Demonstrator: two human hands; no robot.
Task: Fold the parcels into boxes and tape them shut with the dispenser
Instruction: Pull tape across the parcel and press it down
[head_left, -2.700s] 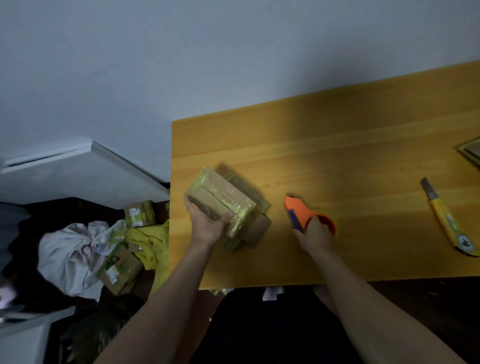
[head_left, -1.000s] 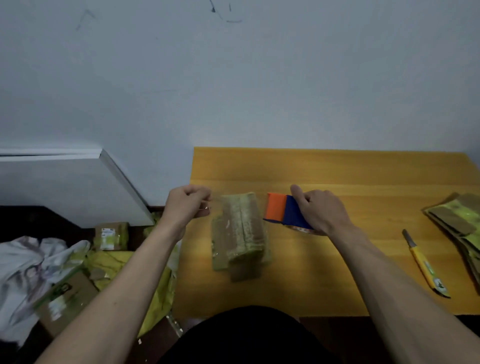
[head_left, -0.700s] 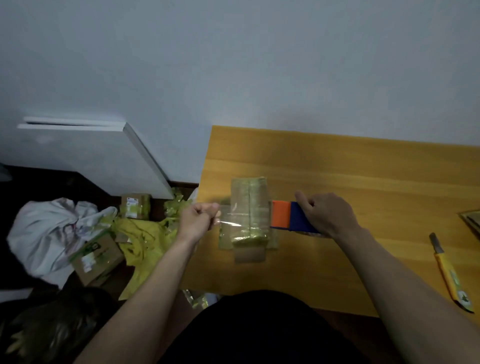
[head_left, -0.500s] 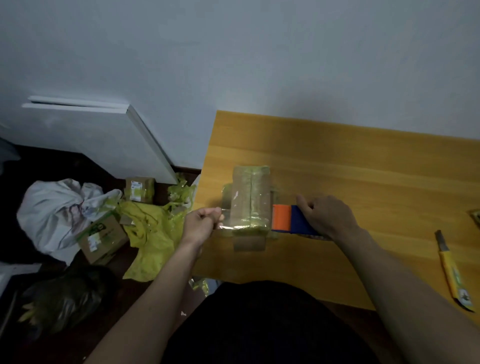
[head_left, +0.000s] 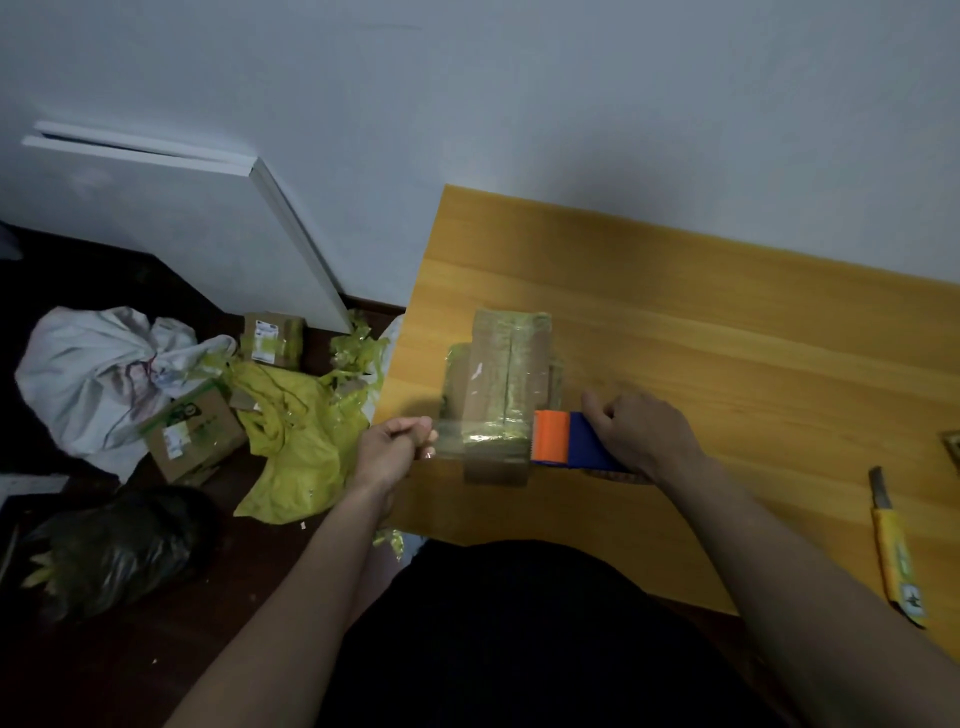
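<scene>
A brown cardboard box wrapped in yellow-green tape is lying near the nine o'clock edge of the orange-brown wooden desk, its long side running from twelve to six o'clock. The right hand is curling around the orange and blue plastic tape dispenser, gripping its blue body, with the orange head sitting against the box's three o'clock side near the six o'clock end. A strip of clear tape is stretching from the dispenser across the top of the box toward nine o'clock. The left hand is closing into a fist just beyond the desk's nine o'clock edge and is pinching the free end of that strip between thumb and fingers.

At about four o'clock from the box, well apart from it, a yellow-handled utility knife is lying flat near the desk's edge.

On the dark floor at nine o'clock from the desk, crumpled yellow plastic wrapping is spreading beside two small brown cardboard cartons with labels, a white cloth bag and a black plastic bag. A white flat panel is leaning against the pale wall.
</scene>
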